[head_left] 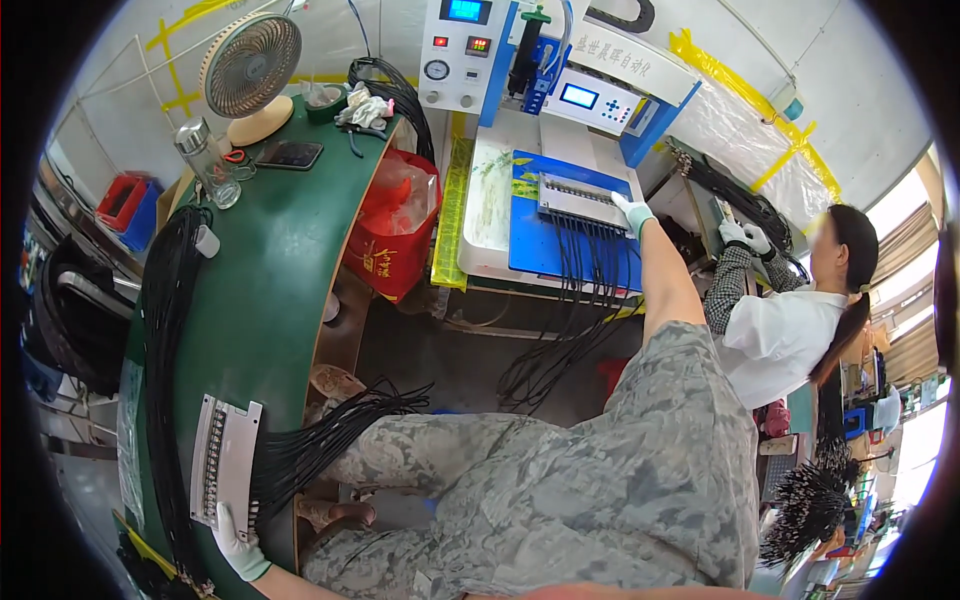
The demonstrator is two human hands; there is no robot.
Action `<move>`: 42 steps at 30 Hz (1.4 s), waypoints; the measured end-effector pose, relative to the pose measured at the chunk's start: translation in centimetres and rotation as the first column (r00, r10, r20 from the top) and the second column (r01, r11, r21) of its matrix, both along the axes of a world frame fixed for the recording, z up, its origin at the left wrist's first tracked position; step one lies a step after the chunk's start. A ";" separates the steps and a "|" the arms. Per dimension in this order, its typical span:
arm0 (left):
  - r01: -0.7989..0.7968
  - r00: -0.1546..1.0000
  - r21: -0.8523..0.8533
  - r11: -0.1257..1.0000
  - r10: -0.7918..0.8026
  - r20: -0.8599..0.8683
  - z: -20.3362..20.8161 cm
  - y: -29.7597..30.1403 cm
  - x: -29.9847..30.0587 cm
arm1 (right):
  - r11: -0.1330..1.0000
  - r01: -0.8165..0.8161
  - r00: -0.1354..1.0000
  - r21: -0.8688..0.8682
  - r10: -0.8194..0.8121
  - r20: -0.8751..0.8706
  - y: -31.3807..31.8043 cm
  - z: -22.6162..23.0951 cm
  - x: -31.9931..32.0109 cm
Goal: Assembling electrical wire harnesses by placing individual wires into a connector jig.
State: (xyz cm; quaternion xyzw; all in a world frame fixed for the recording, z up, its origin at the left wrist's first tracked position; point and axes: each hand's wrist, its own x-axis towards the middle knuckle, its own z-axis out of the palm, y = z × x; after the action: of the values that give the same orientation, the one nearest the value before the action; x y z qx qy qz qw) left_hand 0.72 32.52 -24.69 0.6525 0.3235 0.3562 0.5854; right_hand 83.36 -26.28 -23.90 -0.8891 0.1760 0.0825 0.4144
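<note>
Gripping the grey metal cable-loaded jig [577,201] at its near right corner, our gloved right hand [632,212] is clamped; our gloved left hand [236,545] clasps a white slotted fixture [222,458], its length running away.

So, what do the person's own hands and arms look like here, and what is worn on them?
Both hands wear thin, close-fitting gloves, white with a pale green tint. The left hand shows a greenish knitted cuff at the wrist. On the right hand the glove ends at the wrist, and the forearm beyond it is bare up to a loose short sleeve of grey patterned fabric. No watch, markings or cables show on either arm.
</note>
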 end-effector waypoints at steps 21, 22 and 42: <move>-0.083 0.995 -0.270 0.959 0.096 0.034 3.4 -1.5 2.9 | 0.723 -0.144 0.984 -0.676 0.174 -0.023 2.7 5.7 -5.1; -0.080 0.995 -0.271 0.959 0.093 0.037 3.5 -1.6 3.0 | 0.724 -0.152 0.986 -0.673 0.158 -0.053 2.5 5.5 -5.1; -0.022 0.992 -0.322 0.946 0.060 0.109 1.4 -0.2 1.9 | 0.959 -0.111 0.726 0.262 0.258 -0.637 -8.9 6.9 -17.6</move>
State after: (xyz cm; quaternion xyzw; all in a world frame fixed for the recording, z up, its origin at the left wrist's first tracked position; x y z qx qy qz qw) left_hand 2.59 32.34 -23.30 0.5201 0.3556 0.3486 0.6939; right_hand 65.79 -35.19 -17.03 -0.7662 0.2127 0.4526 0.4036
